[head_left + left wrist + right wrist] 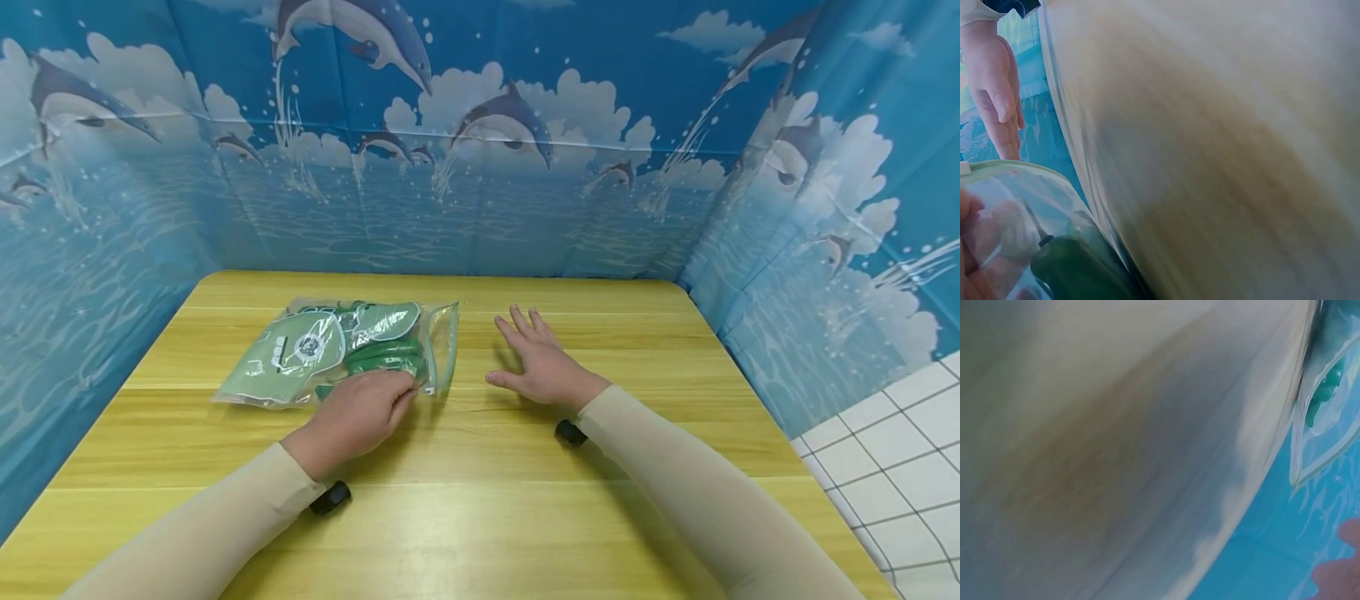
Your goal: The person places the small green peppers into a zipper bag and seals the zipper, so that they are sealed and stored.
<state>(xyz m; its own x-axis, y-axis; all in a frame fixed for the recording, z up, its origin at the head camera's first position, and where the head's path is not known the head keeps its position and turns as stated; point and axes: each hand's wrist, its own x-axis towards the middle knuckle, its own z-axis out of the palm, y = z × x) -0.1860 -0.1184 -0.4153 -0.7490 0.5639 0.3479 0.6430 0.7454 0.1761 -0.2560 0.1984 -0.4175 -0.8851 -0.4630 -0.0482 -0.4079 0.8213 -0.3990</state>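
A clear zip bag (444, 337) lies flat on the left half of the table, its zip end toward the right. Inside are light green flat pieces (288, 354) with pale edging and a darker green bundle (384, 358). My left hand (360, 412) grips the bag's near corner by the zip, fingers curled. Through the clear plastic, the left wrist view shows the fingers (997, 250) beside a dark green rounded thing (1079, 272). Right of the bag, apart from it, my right hand (542, 364) is spread with nothing in it.
The yellow wood-grain table (465, 533) has rounded far corners. A blue dolphin-print curtain (480, 208) rises along its back and sides. White tiles (900, 467) show beyond the right edge. Black wrist cameras (331, 497) sit under both sleeves.
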